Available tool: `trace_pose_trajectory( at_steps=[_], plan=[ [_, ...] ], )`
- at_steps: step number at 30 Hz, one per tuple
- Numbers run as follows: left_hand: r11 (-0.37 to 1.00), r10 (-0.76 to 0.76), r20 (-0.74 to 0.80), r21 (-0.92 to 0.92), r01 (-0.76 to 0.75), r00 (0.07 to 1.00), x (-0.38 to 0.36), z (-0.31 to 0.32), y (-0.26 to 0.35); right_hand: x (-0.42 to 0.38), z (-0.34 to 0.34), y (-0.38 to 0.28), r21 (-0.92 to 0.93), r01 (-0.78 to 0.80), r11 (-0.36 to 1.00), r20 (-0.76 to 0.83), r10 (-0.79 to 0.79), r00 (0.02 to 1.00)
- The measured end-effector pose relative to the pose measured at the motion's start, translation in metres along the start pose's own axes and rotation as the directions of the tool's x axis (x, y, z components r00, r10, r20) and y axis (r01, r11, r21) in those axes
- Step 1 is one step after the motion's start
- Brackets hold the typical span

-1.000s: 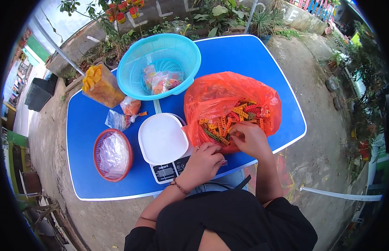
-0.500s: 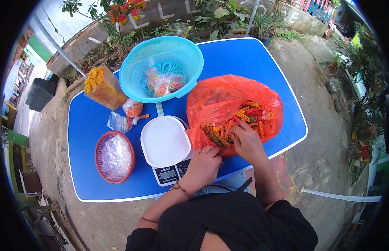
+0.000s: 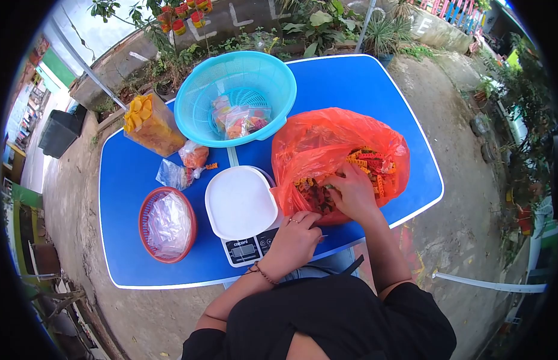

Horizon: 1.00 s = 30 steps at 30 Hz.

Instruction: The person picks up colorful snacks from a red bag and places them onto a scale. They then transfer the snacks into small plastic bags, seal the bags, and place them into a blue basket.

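Observation:
A red plastic bag (image 3: 327,135) lies gaping on the right half of the table, full of colourful ladder-shaped snack pieces (image 3: 370,162). My right hand (image 3: 355,193) reaches into its mouth, fingers bent and pinching among the pieces; exactly what they grip is partly hidden. At the bag's near edge, my left hand (image 3: 294,240) has its fingers closed on the plastic. Beside that hand stands a kitchen scale (image 3: 243,251) with a white square tray (image 3: 241,203) on top, which carries nothing.
A turquoise basket (image 3: 192,99) holding several filled packets stands at the back. To the left are a container of yellow chips (image 3: 152,129), small filled bags (image 3: 193,155) and a red basket (image 3: 142,237) of clear plastic bags (image 3: 169,223). Everything rests on a blue table (image 3: 120,180).
My right hand has dug slightly lower and left among the snack pieces, and its fingers have drawn together. My left hand stays at the bag's edge. The whole view has shifted a little.

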<state>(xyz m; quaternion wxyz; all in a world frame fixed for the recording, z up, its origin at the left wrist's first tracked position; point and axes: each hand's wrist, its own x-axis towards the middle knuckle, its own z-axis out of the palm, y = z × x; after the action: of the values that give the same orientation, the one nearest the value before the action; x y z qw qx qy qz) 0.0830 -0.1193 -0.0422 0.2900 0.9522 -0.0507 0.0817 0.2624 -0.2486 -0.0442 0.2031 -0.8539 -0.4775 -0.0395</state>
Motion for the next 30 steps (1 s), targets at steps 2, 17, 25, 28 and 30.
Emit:
trace_pose_trajectory(
  at_steps=[2,17,25,28,30],
  plan=[
    [1.000,-0.001,-0.013,0.003,0.001,1.000,0.000,0.000,0.001,0.001,-0.007,0.007,-0.067,-0.010,0.998,-0.088,0.004,0.996],
    [0.999,0.016,-0.044,-0.037,-0.018,0.999,0.002,0.004,-0.002,-0.006,0.002,-0.010,-0.034,0.022,0.999,0.006,-0.022,1.000],
    [0.999,0.015,-0.096,0.054,-0.010,0.995,0.002,0.001,0.002,-0.006,0.005,-0.014,-0.052,-0.021,0.998,0.064,0.024,0.998],
    [0.996,0.001,-0.111,0.084,0.008,0.994,0.002,-0.001,-0.001,-0.006,0.001,-0.012,-0.021,-0.036,0.999,0.020,0.037,0.999],
    [0.994,-0.011,-0.095,0.104,0.021,0.995,0.001,0.002,-0.005,-0.006,-0.007,-0.014,-0.071,-0.035,0.997,0.004,0.035,0.999]
  ],
)
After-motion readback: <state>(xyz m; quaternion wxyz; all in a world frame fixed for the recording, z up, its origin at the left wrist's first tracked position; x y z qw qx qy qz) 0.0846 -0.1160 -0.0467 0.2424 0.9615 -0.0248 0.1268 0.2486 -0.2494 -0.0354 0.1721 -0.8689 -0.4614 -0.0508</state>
